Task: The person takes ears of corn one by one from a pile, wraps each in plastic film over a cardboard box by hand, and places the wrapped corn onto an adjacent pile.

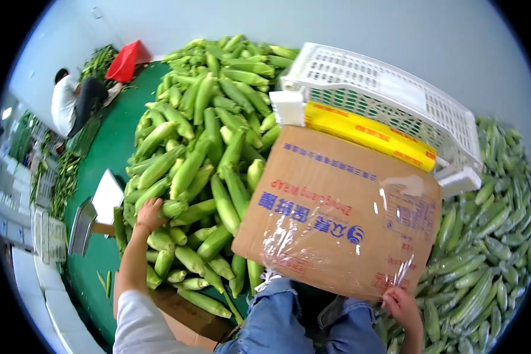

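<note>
My left hand [150, 215] reaches into a big heap of green-husked corn [209, 147], its fingers closed around the end of one ear of corn [173, 208]. At the near right corner of a cardboard sheet [336, 206], my right hand [402, 307] pinches the edge of the clear cling film [389, 277]. That film lies wrinkled and shiny over the near part of the cardboard, which carries printed lettering. Across the far side of the cardboard rests a yellow film roll [369, 134], held between white end blocks [289, 108].
A white plastic crate [389, 88] stands behind the roll. Wrapped corn [472, 265] is piled on the right. On the left are a weighing scale [94, 218] and an open cardboard box [183, 312]. Another person [71, 103] crouches far left by a red basket [125, 62].
</note>
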{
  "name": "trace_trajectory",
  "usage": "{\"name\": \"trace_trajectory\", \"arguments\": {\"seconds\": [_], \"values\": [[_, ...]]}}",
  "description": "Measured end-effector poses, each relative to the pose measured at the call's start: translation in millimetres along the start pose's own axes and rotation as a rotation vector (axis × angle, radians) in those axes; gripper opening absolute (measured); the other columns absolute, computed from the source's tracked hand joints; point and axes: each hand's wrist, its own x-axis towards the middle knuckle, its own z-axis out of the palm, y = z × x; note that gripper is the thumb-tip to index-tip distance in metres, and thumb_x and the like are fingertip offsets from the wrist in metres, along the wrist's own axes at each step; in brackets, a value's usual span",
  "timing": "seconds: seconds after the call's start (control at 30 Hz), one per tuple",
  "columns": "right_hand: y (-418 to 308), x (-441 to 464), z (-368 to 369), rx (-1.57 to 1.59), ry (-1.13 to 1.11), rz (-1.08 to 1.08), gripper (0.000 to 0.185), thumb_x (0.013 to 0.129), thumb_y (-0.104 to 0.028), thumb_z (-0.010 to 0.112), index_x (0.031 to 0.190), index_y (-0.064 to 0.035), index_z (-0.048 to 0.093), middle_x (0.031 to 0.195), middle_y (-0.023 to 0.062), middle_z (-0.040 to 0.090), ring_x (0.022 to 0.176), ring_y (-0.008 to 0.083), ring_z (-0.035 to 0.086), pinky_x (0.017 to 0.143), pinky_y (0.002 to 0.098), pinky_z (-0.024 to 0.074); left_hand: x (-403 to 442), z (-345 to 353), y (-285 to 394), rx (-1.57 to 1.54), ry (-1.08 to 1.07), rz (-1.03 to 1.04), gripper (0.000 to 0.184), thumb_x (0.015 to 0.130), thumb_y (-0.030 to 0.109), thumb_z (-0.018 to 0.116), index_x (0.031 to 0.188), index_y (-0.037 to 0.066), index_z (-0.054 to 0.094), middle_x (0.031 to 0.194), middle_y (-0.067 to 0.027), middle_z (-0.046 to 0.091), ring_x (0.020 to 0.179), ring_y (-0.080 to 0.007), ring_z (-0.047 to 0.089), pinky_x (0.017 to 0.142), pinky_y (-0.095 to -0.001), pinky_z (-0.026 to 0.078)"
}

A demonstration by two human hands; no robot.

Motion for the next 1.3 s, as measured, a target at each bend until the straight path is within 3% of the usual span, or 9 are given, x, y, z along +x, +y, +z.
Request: {"name": "trace_trajectory", "arguments": {"seconds": [0.13, 0.23, 0.47, 0.6, 0.8, 1.0, 1.07, 1.23, 1.3], "values": [[2, 1, -4, -0.203, -0.023, -0.084, 0.011, 0.094, -0.014, 0.055, 0.091, -0.0042, 0.059, 0.070, 0.0038, 0.064, 0.058, 0.0140, 0.060, 0.057, 0.0278, 0.0471, -15, -10, 50, -0.276, 0.478, 0.114, 0.064, 0.066, 0.018, 0.080, 0.120, -0.002, 0.052, 0.114, -0.0228, 0.058, 0.104, -0.0399, 0.058, 0.091, -0.0452, 0.047], [-13, -2, 4, -0.222, 0.038, -0.031, 0.011, 0.094, -0.014, 0.056, 0.089, -0.0052, 0.059, 0.070, 0.0038, 0.064, 0.058, 0.0132, 0.060, 0.055, 0.0280, 0.0468, -38, -119, 185, -0.703, 0.410, 0.338, 0.055, 0.067, 0.012, 0.073, 0.116, -0.001, 0.053, 0.106, -0.0193, 0.060, 0.096, -0.0374, 0.060, 0.083, -0.0419, 0.050], [-31, -24, 13, -0.704, 0.337, -0.372, 0.010, 0.089, -0.015, 0.061, 0.087, -0.0064, 0.058, 0.082, 0.0073, 0.067, 0.071, 0.0287, 0.063, 0.064, 0.0401, 0.0493, -43, -184, 428, -0.393, 0.355, 1.185, 0.062, 0.064, 0.033, 0.079, 0.121, 0.017, 0.062, 0.103, -0.0055, 0.061, 0.092, -0.0258, 0.060, 0.080, -0.0380, 0.050], [-66, -31, 3, 0.042, 0.435, -0.099, 0.009, 0.087, -0.012, 0.064, 0.093, -0.0053, 0.062, 0.088, 0.0098, 0.065, 0.090, 0.0279, 0.061, 0.076, 0.0355, 0.0495, -27, -159, 455, -0.492, 0.144, 1.253, 0.059, 0.069, 0.035, 0.077, 0.122, 0.016, 0.061, 0.100, -0.0063, 0.062, 0.090, -0.0258, 0.061, 0.078, -0.0371, 0.050], [-66, 101, 29, -0.657, 0.746, -0.734, 0.029, 0.081, -0.032, 0.069, 0.095, -0.0074, 0.063, 0.096, 0.0064, 0.064, 0.093, 0.0278, 0.059, 0.081, 0.0416, 0.0460, -69, -135, 405, -0.750, 0.649, 0.875, 0.049, 0.077, 0.036, 0.073, 0.117, 0.010, 0.062, 0.115, -0.0120, 0.064, 0.103, -0.0270, 0.063, 0.085, -0.0400, 0.052], [-67, 124, 23, -0.647, 0.726, -0.834, 0.026, 0.081, -0.035, 0.067, 0.081, -0.0092, 0.064, 0.079, 0.0032, 0.058, 0.080, 0.0238, 0.056, 0.065, 0.0375, 0.0465, -54, -131, 336, -0.957, 0.076, 0.387, 0.012, 0.078, 0.006, 0.071, 0.090, 0.004, 0.070, 0.099, -0.0137, 0.070, 0.089, -0.0290, 0.068, 0.079, -0.0383, 0.055], [-70, 130, 24, -0.615, 0.697, -0.837, 0.024, 0.081, -0.033, 0.067, 0.080, -0.0091, 0.064, 0.078, 0.0033, 0.057, 0.078, 0.0233, 0.056, 0.061, 0.0364, 0.0475, -6, -185, 382, -0.850, 0.541, 0.719, 0.003, 0.081, 0.006, 0.067, 0.082, 0.004, 0.069, 0.079, -0.0102, 0.069, 0.073, -0.0277, 0.068, 0.066, -0.0375, 0.056], [-70, 133, 21, -0.670, 0.665, -0.769, 0.026, 0.084, -0.033, 0.064, 0.074, -0.0089, 0.063, 0.074, 0.0075, 0.061, 0.064, 0.0283, 0.060, 0.055, 0.0392, 0.0502, 43, -172, 457, 0.008, 0.201, 0.952, 0.013, 0.085, 0.016, 0.061, 0.083, 0.005, 0.068, 0.057, -0.0098, 0.061, 0.061, -0.0287, 0.067, 0.054, -0.0382, 0.054], [-75, 126, 22, -0.697, 0.524, -0.573, 0.032, 0.087, -0.036, 0.061, 0.071, -0.0083, 0.062, 0.073, 0.0115, 0.063, 0.056, 0.0316, 0.061, 0.051, 0.0419, 0.0508, -2, -172, 442, -0.160, 0.160, 0.900, 0.018, 0.085, 0.018, 0.061, 0.097, 0.005, 0.064, 0.057, -0.0113, 0.061, 0.064, -0.0282, 0.068, 0.051, -0.0379, 0.053]]}}
